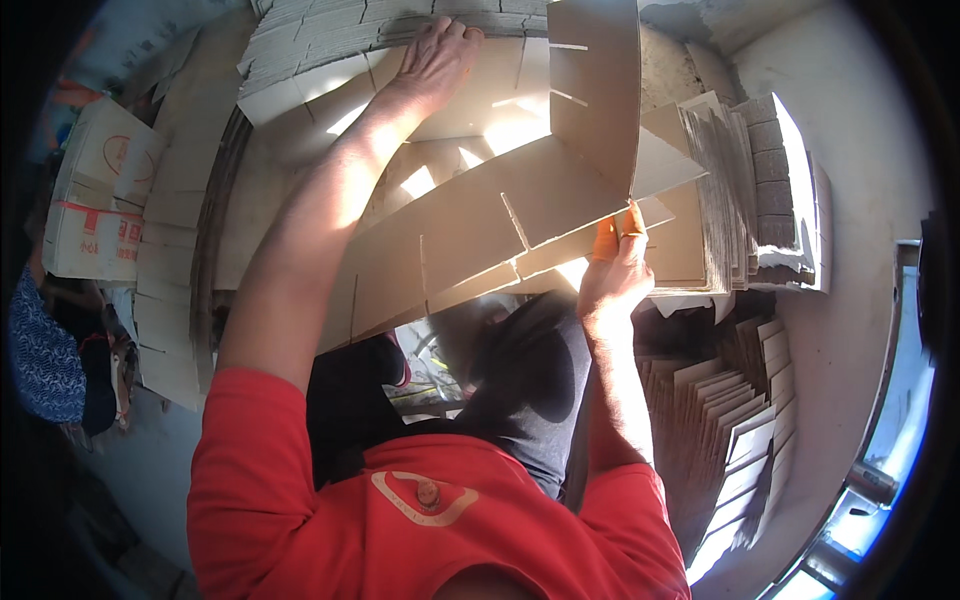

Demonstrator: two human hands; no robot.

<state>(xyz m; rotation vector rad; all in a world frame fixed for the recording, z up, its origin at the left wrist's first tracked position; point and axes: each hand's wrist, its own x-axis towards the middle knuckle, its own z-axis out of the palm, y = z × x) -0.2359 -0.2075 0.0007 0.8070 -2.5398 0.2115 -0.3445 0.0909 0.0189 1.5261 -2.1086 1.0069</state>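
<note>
A long brown slotted cardboard strip (450,240) slants across in front of me. An upright cardboard panel (597,90) with slots meets its far right end. My right hand (615,275), with orange coverings on its fingertips, pinches the strip's near edge close to that corner. My left hand (440,65) reaches to the far side, its fingers bent over the top of another slotted strip (490,75) beside the stack. Its fingertips are partly hidden. Between the strips, sunlight patches fall on the cardboard surface.
A stack of slotted cardboard (310,45) lines the far side. More cardboard stacks stand at left (170,270) and right (725,190). Below right are fanned cardboard pieces (725,420). A white printed carton (100,200) sits far left. A person's patterned blue clothing (45,345) shows at the left rim.
</note>
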